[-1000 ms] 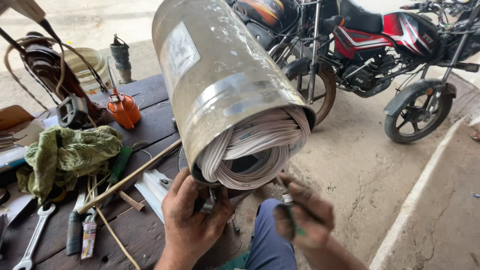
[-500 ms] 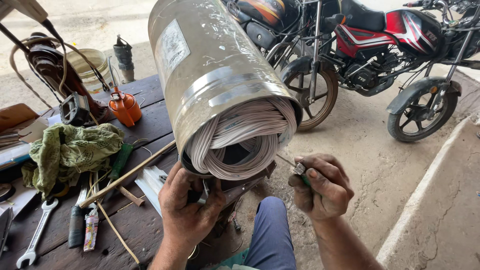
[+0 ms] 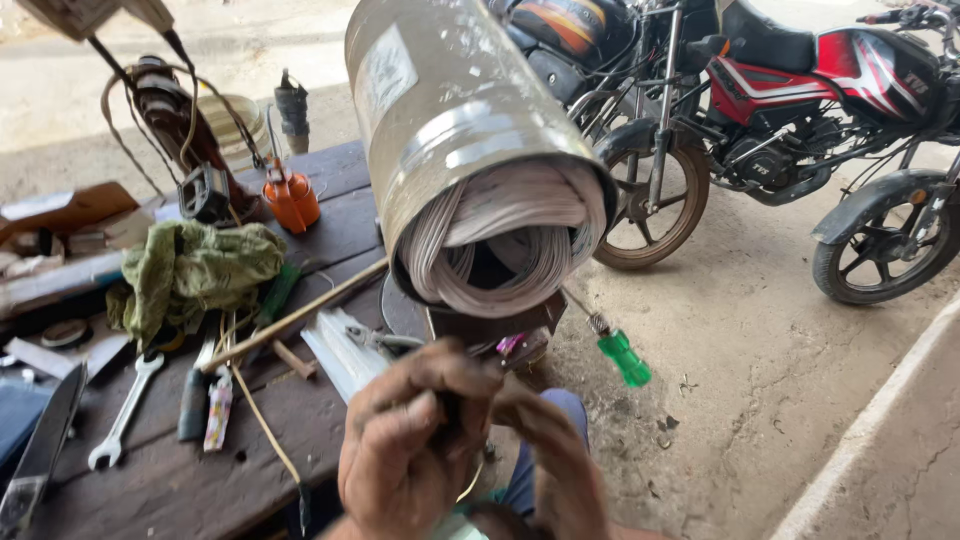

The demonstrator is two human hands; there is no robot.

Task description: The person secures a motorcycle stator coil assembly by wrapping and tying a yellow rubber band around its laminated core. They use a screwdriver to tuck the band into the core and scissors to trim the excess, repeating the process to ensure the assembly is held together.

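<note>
A big metal cylinder point(image 3: 450, 130) rests tilted on the wooden bench point(image 3: 170, 480), its open end packed with white wire windings point(image 3: 520, 240). My left hand point(image 3: 410, 440) is low in the middle, below that open end, with its fingers curled around a small dark object I cannot make out. My right hand point(image 3: 560, 460) is pressed against the left one, and what it holds is hidden. A green-handled screwdriver point(image 3: 622, 356) pokes out from under the cylinder's lower edge, with neither hand on it.
On the bench lie a green rag point(image 3: 190, 270), a spanner point(image 3: 125, 410), a long wooden stick point(image 3: 290, 318), an orange oil can point(image 3: 292, 200) and several small tools. Two motorcycles point(image 3: 800, 110) stand behind on the concrete floor. A low kerb point(image 3: 880, 440) runs at right.
My right hand has let go of the screwdriver and moved left to meet my left hand. The screwdriver now sticks out under the cylinder. Both hands have dropped lower.
</note>
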